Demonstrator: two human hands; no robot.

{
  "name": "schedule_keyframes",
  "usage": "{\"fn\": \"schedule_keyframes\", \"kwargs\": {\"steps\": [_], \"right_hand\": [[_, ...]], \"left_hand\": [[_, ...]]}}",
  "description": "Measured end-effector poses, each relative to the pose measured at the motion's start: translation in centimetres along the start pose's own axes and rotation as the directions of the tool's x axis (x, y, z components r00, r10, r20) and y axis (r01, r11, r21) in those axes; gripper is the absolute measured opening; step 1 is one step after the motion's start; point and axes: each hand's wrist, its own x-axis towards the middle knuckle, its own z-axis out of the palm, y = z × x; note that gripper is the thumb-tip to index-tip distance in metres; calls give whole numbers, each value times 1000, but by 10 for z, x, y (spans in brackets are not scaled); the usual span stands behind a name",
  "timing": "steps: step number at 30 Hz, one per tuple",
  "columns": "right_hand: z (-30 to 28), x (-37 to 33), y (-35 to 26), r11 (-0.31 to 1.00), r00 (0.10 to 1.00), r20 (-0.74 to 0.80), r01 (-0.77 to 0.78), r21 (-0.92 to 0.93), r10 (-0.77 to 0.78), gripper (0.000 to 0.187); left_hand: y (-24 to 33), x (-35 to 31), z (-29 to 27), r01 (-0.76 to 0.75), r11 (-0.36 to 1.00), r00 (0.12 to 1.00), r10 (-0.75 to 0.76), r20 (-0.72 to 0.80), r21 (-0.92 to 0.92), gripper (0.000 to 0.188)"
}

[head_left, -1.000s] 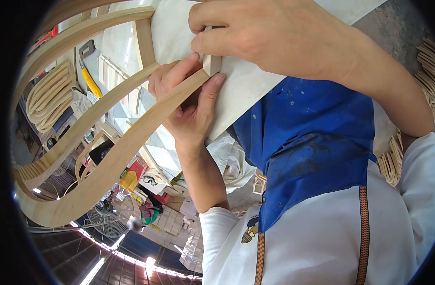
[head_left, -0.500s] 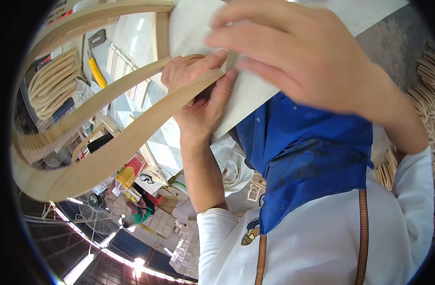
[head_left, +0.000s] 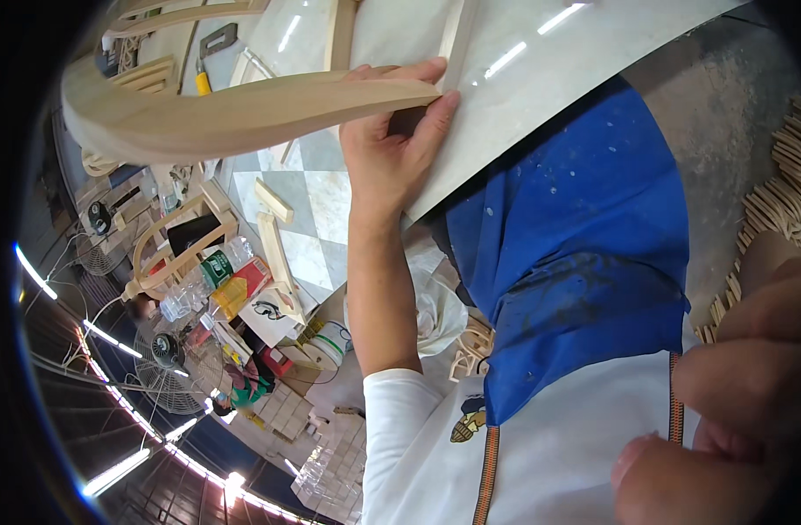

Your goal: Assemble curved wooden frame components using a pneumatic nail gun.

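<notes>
A curved, pale wooden rail (head_left: 243,122), bent like part of a chair frame, rises toward the upper left. My left hand (head_left: 387,149) is closed around its near end, thumb on the close side and fingers over the far side, at the edge of a glossy whitish tabletop (head_left: 523,96). Close to the camera at the lower right is my right hand (head_left: 733,402), large in view, its fingers curled and its thumb pointing left. Whatever those fingers might hold is hidden. A blue apron (head_left: 576,227) hangs in front of me beneath the tabletop's edge.
Straight wooden bars (head_left: 341,35) lie on the tabletop. Beyond are a yellow-handled saw (head_left: 203,80), a plastic bottle (head_left: 186,297) and a white bucket (head_left: 330,341). Stacked curved wooden pieces (head_left: 781,201) line the right side. A fan (head_left: 167,354) stands at the lower left.
My right hand has left the rail's end and come down right, close to the camera. My left hand keeps its grip. The view has shifted, showing more tabletop.
</notes>
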Motion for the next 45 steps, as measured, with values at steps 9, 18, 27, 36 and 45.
{"fn": "schedule_keyframes", "kwargs": {"steps": [9,18,27,36,45], "right_hand": [[13,-32,-11,986,987,-3,-161,-31,161,29],[15,-17,-18,966,968,52,-239,-97,245,28],[12,113,-18,970,983,-120,113,-215,-141,28],[28,204,127,937,787,-510,274,-217,-348,23],[21,228,161,888,858,-259,382,-256,-443,15]], "left_hand": [[4,-4,-8,-27,998,1000,26,14,59,23],[7,-13,-9,40,999,999,-41,16,37,22],[6,-4,-14,69,996,996,-72,49,55,28],[3,-7,-8,-49,981,998,41,45,190,33],[5,-5,-6,-50,978,997,37,66,205,36]]}}
